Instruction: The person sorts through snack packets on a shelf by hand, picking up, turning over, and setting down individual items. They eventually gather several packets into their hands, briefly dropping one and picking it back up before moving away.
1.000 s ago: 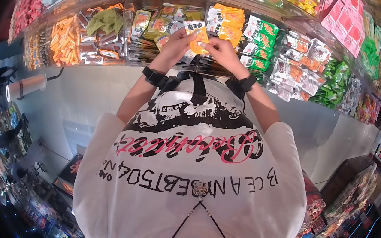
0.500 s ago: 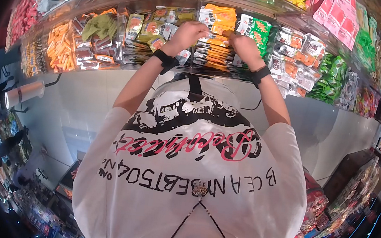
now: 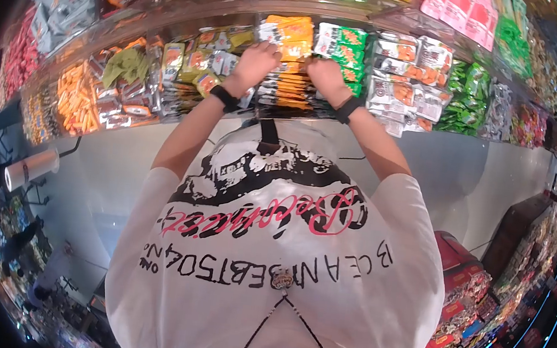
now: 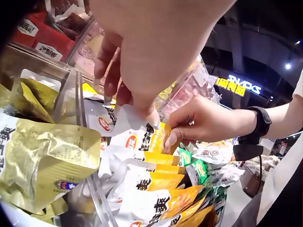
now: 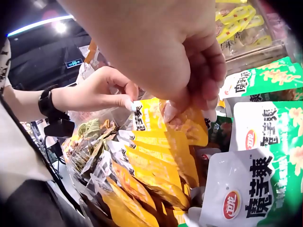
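Both hands are at a compartment of white-and-orange snack packets (image 3: 287,88), standing in a tight row front to back. My left hand (image 3: 257,66) pinches the white end of one packet (image 4: 130,139) between thumb and fingers. At its orange end, my right hand (image 3: 327,80) pinches the same packet, seen closer in the right wrist view (image 5: 152,113). The pinched packet sits at the back of the upright row, in front of orange packets (image 3: 295,30) lying flatter behind.
Green-and-white packets (image 3: 341,45) fill the space just right, olive packets (image 3: 195,60) the one left behind a clear divider (image 4: 85,118). Farther right lie white packets with brown pictures (image 3: 392,91). A plastic bag roll (image 3: 31,168) hangs at the lower left.
Earlier the hands held up an orange packet close together over the display. They have since spread apart and lowered to the row. The shelf has shifted left in the head view.
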Demonstrator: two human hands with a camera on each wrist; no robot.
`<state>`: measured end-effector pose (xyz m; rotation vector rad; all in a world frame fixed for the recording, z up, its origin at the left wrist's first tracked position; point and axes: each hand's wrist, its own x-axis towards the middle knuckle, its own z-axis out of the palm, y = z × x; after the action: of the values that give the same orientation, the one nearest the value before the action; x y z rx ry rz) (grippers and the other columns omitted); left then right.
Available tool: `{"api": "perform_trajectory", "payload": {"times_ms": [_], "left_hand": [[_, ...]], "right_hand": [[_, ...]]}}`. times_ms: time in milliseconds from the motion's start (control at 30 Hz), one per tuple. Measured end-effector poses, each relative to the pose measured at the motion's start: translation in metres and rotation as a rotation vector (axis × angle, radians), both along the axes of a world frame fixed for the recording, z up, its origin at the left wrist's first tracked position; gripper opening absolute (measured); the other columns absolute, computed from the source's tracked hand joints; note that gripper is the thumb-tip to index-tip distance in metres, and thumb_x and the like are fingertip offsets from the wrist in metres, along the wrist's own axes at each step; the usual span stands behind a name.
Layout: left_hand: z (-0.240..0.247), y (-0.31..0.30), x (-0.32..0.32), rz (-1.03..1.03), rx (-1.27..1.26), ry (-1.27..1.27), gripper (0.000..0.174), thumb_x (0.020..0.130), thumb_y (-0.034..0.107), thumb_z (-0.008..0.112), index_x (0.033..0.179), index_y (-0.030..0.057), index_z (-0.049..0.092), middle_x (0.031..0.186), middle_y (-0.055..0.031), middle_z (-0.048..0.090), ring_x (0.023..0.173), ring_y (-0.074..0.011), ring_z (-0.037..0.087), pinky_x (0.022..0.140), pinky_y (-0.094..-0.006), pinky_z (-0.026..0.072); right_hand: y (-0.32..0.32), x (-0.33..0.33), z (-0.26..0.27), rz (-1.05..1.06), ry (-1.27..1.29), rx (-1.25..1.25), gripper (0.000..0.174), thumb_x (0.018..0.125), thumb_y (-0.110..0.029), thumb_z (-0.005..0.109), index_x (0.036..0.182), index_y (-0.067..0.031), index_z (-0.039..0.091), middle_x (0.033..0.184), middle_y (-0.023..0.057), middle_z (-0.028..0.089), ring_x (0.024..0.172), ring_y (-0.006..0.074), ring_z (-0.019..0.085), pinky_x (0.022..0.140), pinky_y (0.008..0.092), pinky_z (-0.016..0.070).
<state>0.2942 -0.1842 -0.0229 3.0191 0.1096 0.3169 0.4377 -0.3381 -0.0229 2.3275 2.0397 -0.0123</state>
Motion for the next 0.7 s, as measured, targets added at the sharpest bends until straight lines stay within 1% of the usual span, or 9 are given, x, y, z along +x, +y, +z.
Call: {"api": "perform_trajectory", "payload": {"times_ms": [133, 300, 400, 467, 533, 567, 633, 667, 700], "left_hand": [[0.017, 0.007, 0.003, -0.045, 0.045, -0.110, 0.009, 0.073, 0.017, 0.059, 0.074, 0.0090, 0.056, 0.079, -0.0047, 0.054, 0.089, -0.0201, 0.055, 0.073, -0.0308, 0.0454], [-0.021, 0.007, -0.002, -0.124, 0.018, 0.102, 0.011, 0.071, 0.018, 0.060, 0.075, 0.0089, 0.058, 0.083, -0.0044, 0.054, 0.088, -0.0202, 0.053, 0.071, -0.0313, 0.0455], [-0.019, 0.003, -0.009, -0.088, 0.080, 0.095, 0.016, 0.070, 0.025, 0.061, 0.076, 0.0095, 0.058, 0.084, -0.0041, 0.054, 0.090, -0.0195, 0.052, 0.074, -0.0306, 0.0452], [-0.003, -0.001, -0.009, -0.027, 0.084, 0.163, 0.018, 0.074, 0.027, 0.060, 0.077, 0.0091, 0.058, 0.085, -0.0046, 0.054, 0.090, -0.0198, 0.052, 0.074, -0.0306, 0.0454], [0.006, -0.007, 0.000, 0.068, 0.087, -0.017, 0.024, 0.076, 0.030, 0.060, 0.082, 0.0076, 0.059, 0.084, -0.0045, 0.054, 0.090, -0.0204, 0.052, 0.074, -0.0309, 0.0449], [0.017, -0.013, 0.007, 0.115, 0.077, -0.059, 0.028, 0.077, 0.030, 0.059, 0.092, 0.0069, 0.059, 0.087, -0.0052, 0.053, 0.091, -0.0209, 0.051, 0.075, -0.0313, 0.0446], [0.017, -0.027, 0.026, 0.194, -0.112, -0.068, 0.043, 0.080, 0.027, 0.058, 0.117, 0.0068, 0.050, 0.104, -0.0091, 0.050, 0.102, -0.0243, 0.049, 0.084, -0.0341, 0.0438], [0.016, -0.035, 0.038, 0.233, -0.129, -0.048, 0.057, 0.080, 0.031, 0.058, 0.128, 0.0071, 0.041, 0.126, -0.0136, 0.043, 0.121, -0.0275, 0.039, 0.096, -0.0393, 0.0364], [0.012, -0.040, 0.045, 0.205, -0.082, -0.047, 0.063, 0.079, 0.035, 0.059, 0.132, 0.0077, 0.037, 0.134, -0.0136, 0.035, 0.127, -0.0274, 0.030, 0.101, -0.0413, 0.0300]], "right_hand": [[-0.005, -0.004, 0.007, -0.014, -0.040, 0.188, 0.007, 0.073, -0.013, 0.054, 0.074, -0.0082, 0.059, 0.068, 0.0069, 0.061, 0.066, 0.0211, 0.063, 0.057, 0.0318, 0.0490], [-0.006, -0.008, -0.038, 0.022, 0.142, 0.068, 0.007, 0.072, -0.010, 0.053, 0.076, -0.0085, 0.058, 0.065, 0.0089, 0.061, 0.059, 0.0232, 0.062, 0.053, 0.0333, 0.0499], [-0.010, -0.005, -0.045, 0.002, 0.314, 0.143, 0.015, 0.082, -0.020, 0.054, 0.075, -0.0069, 0.057, 0.066, 0.0108, 0.061, 0.061, 0.0263, 0.062, 0.054, 0.0346, 0.0494], [-0.015, -0.001, -0.025, -0.065, 0.323, 0.022, 0.018, 0.085, -0.024, 0.053, 0.078, -0.0071, 0.058, 0.069, 0.0114, 0.061, 0.063, 0.0273, 0.061, 0.056, 0.0356, 0.0493], [-0.022, 0.005, -0.014, -0.115, 0.325, 0.137, 0.017, 0.084, -0.024, 0.055, 0.084, -0.0072, 0.059, 0.070, 0.0107, 0.061, 0.064, 0.0280, 0.060, 0.060, 0.0375, 0.0489], [-0.024, 0.006, 0.000, -0.148, 0.425, 0.396, 0.015, 0.084, -0.020, 0.056, 0.089, -0.0063, 0.060, 0.072, 0.0106, 0.060, 0.067, 0.0292, 0.059, 0.064, 0.0392, 0.0481], [-0.022, 0.003, 0.005, -0.322, 0.555, 0.631, 0.032, 0.084, -0.013, 0.054, 0.113, -0.0025, 0.051, 0.105, 0.0174, 0.053, 0.100, 0.0333, 0.050, 0.087, 0.0394, 0.0405], [-0.017, 0.000, 0.001, -0.415, 0.585, 0.722, 0.041, 0.084, -0.012, 0.053, 0.122, -0.0009, 0.046, 0.118, 0.0199, 0.047, 0.111, 0.0352, 0.044, 0.096, 0.0397, 0.0355], [-0.012, 0.001, -0.014, -0.428, 0.678, 0.703, 0.053, 0.084, -0.010, 0.049, 0.132, 0.0026, 0.031, 0.131, 0.0227, 0.033, 0.123, 0.0386, 0.031, 0.104, 0.0421, 0.0250]]}}
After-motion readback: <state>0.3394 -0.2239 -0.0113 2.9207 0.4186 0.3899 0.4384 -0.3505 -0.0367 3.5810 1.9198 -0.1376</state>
